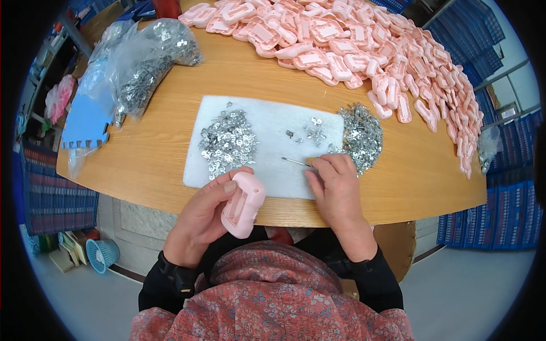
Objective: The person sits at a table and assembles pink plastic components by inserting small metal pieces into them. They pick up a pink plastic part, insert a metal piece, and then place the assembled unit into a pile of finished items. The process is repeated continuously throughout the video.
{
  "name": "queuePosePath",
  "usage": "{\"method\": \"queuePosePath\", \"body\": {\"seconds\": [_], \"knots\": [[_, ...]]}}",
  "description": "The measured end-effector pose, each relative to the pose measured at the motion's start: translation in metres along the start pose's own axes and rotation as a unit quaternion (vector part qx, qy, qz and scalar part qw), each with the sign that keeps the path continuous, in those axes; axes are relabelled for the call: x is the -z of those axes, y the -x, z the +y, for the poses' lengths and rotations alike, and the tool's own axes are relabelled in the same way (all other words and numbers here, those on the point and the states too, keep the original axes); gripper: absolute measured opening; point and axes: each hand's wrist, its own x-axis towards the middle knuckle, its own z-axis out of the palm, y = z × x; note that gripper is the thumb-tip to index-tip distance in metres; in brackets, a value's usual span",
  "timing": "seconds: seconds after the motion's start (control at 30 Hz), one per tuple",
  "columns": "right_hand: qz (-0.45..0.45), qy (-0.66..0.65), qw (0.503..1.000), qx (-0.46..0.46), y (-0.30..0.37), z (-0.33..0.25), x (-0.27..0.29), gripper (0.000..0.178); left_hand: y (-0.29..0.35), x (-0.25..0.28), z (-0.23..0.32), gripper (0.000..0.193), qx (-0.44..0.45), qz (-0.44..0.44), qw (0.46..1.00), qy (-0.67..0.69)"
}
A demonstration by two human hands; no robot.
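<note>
My left hand is closed around a pink plastic shell, which stands tilted over the table's near edge with its long rectangular recess showing. In my right hand is a thin metal tool, pinched between thumb and fingers; its tip points left over the white foam sheet. Whether the tool is tweezers or a driver I cannot tell. Small metal clips lie heaped on the sheet's left part, and a few loose clips lie beyond the tool. Another heap of metal pieces sits by the sheet's right edge.
A large pile of pink shells covers the table's far and right side. Clear plastic bags of metal pieces stand at the far left beside a blue foam mat. Blue crates are stacked at the right; a blue basket stands on the floor.
</note>
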Motion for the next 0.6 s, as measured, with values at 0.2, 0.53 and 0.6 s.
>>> {"method": "queuePosePath", "body": {"seconds": [0.2, 0.53, 0.6], "knots": [[-0.049, -0.054, 0.996, 0.044, -0.034, -0.013, -0.004, 0.021, 0.001, -0.016, 0.005, 0.05, 0.027, 0.036, 0.999, -0.004], [-0.149, -0.109, 0.979, 0.088, -0.078, -0.038, -0.053, 0.021, 0.014, -0.001, 0.011, 0.053, -0.003, 0.021, 1.0, -0.02], [-0.141, -0.14, 0.979, 0.034, -0.076, -0.036, -0.049, 0.018, 0.014, -0.013, 0.014, 0.054, -0.008, 0.046, 0.998, -0.032]]}}
